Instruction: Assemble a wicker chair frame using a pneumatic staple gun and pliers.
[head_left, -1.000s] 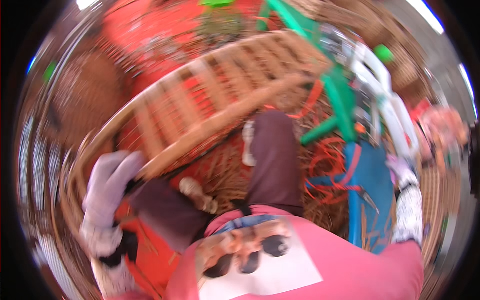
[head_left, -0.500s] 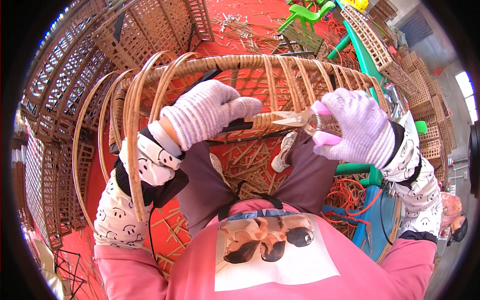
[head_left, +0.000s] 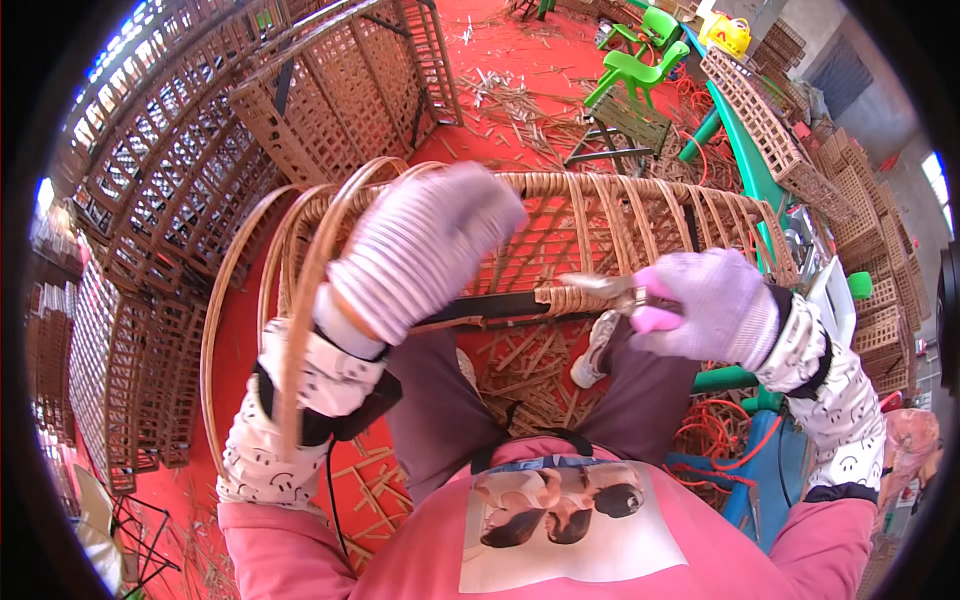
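My right hand (head_left: pixel 705 308), in a knitted lilac glove, is closed on pink-handled spring snips (head_left: pixel 630 298). Their blades point left and lie over the cane-wrapped end of a black bar (head_left: pixel 485 307). This bar forms the near edge of a woven rattan frame (head_left: pixel 520 240) above my knees. My left hand (head_left: pixel 430 245), gloved alike, is raised above the frame's left part. It is blurred but looks curled; whatever its fingers hold is hidden. Long loose cane strands (head_left: pixel 318 290) arch over my left wrist and forearm from the frame's left end.
Stacked brown woven panels (head_left: pixel 180 170) stand at the left. Cane offcuts (head_left: pixel 525 375) litter the red floor beneath the frame. Green chairs (head_left: pixel 640 70) are at the back right. Beside my right arm are orange cords (head_left: pixel 740 460) and a blue surface (head_left: pixel 790 440).
My left hand has lifted off the black bar and turned upward. The snips' blades have come closer together, over the wrapped end. The whole view has shifted, placing the frame lower.
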